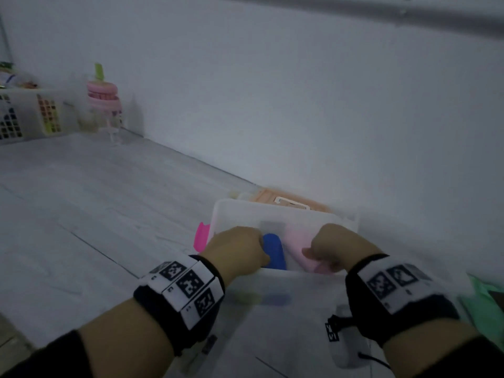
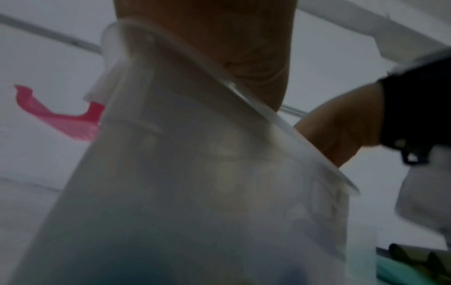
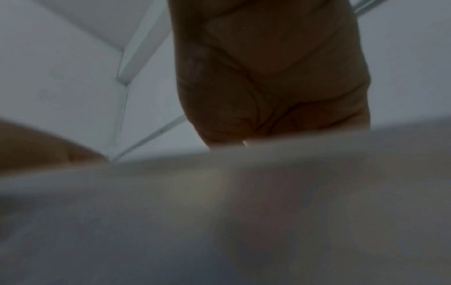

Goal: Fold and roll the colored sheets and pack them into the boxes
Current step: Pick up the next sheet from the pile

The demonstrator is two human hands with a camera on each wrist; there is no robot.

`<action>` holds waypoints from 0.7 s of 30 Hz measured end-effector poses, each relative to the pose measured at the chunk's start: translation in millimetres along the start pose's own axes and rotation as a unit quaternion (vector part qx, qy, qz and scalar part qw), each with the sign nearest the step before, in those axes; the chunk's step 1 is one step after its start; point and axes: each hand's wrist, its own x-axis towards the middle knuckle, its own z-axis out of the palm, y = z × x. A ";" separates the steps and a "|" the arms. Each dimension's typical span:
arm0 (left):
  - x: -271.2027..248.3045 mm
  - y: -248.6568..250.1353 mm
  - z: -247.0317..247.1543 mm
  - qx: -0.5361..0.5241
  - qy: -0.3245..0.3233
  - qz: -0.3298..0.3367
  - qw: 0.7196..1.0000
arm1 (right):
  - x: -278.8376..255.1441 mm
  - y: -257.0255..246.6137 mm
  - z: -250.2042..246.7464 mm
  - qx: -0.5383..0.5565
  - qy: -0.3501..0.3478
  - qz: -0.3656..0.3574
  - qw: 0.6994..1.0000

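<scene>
A translucent white box (image 1: 272, 211) stands on the table by the wall, and both hands reach down into it. A blue roll (image 1: 274, 252) and a pale pink roll (image 1: 296, 246) lie side by side inside. My left hand (image 1: 237, 249) is curled over the left end, just beside the blue roll, with its fingers hidden below the rim. My right hand (image 1: 335, 246) grips the pink roll, thumb lying on it. In the left wrist view the box wall (image 2: 195, 173) fills the frame and the left hand (image 2: 219, 48) dips behind its rim. The right wrist view shows only the right hand (image 3: 273, 77) above the blurred box rim (image 3: 244, 173).
A bright pink latch (image 1: 201, 237) sticks out at the box's left side. A green sheet (image 1: 485, 298) lies at the right edge. A wooden item (image 1: 289, 201) sits behind the box against the wall. A white basket (image 1: 30, 113) and a pink bottle (image 1: 103, 99) stand far left.
</scene>
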 end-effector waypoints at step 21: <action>-7.3 13.6 -14.9 0.092 -0.105 0.027 0.990 | 24.4 -2.5 12.4 0.065 0.123 0.059 0.989</action>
